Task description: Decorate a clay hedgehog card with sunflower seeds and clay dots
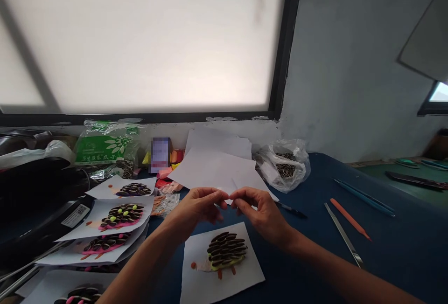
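Note:
My left hand [204, 202] and my right hand [258, 209] meet fingertip to fingertip above the blue table. Both are closed in a pinch; anything between the fingertips is too small to make out. Just below them lies a white paper card [196, 290] bearing a hedgehog picture. Its spines are overlapping sunflower seeds [227, 249] set in yellow-green clay, with a pale snout, an orange-brown nose [193, 265] and two orange-brown legs.
Similar hedgehog cards [122, 217] are piled at the left. Behind my hands lie white paper sheets [217, 169], coloured clay packs [166, 173] and a plastic bag of seeds [285, 166]. Rightward are a pen [292, 210], tweezers [364, 196], an orange tool [350, 218] and a metal blade [343, 234].

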The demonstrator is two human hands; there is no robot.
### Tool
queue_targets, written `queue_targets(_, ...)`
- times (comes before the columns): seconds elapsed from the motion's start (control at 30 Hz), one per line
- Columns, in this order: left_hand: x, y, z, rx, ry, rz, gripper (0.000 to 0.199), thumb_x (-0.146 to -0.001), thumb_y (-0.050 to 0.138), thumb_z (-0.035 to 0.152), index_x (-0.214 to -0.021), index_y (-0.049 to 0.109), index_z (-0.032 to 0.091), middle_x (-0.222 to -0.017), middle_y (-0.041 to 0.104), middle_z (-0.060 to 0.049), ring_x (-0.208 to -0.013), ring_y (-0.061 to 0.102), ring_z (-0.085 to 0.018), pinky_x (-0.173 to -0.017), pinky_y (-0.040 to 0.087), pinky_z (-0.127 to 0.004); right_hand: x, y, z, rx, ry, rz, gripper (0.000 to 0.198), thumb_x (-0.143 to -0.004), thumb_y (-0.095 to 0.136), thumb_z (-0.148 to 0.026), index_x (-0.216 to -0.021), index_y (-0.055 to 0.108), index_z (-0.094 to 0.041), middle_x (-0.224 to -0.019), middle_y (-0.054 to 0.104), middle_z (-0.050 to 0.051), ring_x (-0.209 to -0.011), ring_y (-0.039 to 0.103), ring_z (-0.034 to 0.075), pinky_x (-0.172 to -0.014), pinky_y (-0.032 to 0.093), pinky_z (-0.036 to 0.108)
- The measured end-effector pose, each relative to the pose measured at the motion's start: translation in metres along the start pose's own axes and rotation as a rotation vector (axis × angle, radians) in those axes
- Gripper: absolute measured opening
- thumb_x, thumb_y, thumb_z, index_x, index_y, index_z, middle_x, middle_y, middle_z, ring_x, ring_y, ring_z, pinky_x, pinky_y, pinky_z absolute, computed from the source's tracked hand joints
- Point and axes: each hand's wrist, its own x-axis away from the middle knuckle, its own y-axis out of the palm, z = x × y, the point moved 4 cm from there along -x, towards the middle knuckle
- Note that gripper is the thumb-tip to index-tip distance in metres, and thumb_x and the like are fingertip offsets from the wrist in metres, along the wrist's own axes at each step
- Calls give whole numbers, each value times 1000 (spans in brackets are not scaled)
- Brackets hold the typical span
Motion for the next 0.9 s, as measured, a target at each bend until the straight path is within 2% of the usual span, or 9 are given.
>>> queue_targets(0.2, -2, -3, 0, -5, 6, 91, 37, -60, 84, 42, -68, 58, 16, -57, 55, 6, -51, 52, -7, -55, 40, -21, 0, -2, 2, -13, 45, 26, 19, -89, 54, -30, -79, 61, -16, -71, 62, 1, -62, 55, 13, -59, 47, 26)
queue_targets(0.33, -3, 0, -2, -21, -14, 46, 45, -69, 75, 55, -60, 55, 16, -52, 50, 5, -46, 46, -8, -48, 34, -21, 1, -3, 4, 56, 59, 18, 27, -90, 43, -25, -64, 49, -19, -58, 51, -3, -53, 50, 11, -53, 42, 25)
queue_targets(0.43, -2, 3, -3, -16, -4, -5, 45, -69, 75, 54, -58, 55, 15, -50, 48, 6, -45, 44, -7, -47, 32, -21, 1, -4, 8, 124, 119, 27, 38, -92, 38, -31, -56, 40, -20, -49, 41, -5, -43, 41, 9, -45, 36, 24)
queue_targets(0.5, -2, 3, -1, -5, 13, -4, 39, -65, 81, 48, -64, 59, 15, -55, 53, 6, -47, 46, -6, -49, 34, -20, -1, -7, 11, 174, 137, 42, 40, -92, 40, -35, -56, 43, -20, -49, 45, -4, -44, 43, 10, -46, 37, 24)
queue_targets(0.6, -1, 1, -1, -25, -1, 15, 42, -60, 84, 46, -82, 68, 14, -74, 64, 1, -52, 55, -8, -51, 37, -21, -3, -13, 14, 226, 116, 91, 15, -86, 50, -26, -76, 57, -17, -75, 62, 1, -56, 54, 11, -54, 43, 24)
queue_targets(0.67, -1, 1, -2, -47, -16, 6, 48, -63, 81, 51, -91, 70, 14, -82, 67, -2, -54, 59, -10, -51, 38, -22, -4, -14, 15, 213, 125, 90, 9, -83, 51, -20, -87, 59, -18, -80, 63, 2, -61, 57, 12, -53, 42, 23)
queue_targets(0.77, -2, 2, -4, -50, -28, -13, 47, -68, 76, 55, -88, 71, 13, -68, 62, 1, -50, 55, -8, -49, 35, -21, -4, -13, 11, 145, 136, 48, 11, -86, 51, -22, -85, 61, -17, -70, 61, 0, -63, 58, 14, -52, 42, 23)
queue_targets(0.9, -3, 3, -5, -42, -21, 3, 46, -68, 75, 57, -72, 69, 11, -51, 49, 6, -44, 43, -5, -45, 30, -19, -4, -10, 4, 74, 103, 15, 16, -87, 55, -28, -82, 64, -16, -75, 63, 2, -65, 56, 13, -57, 44, 25)
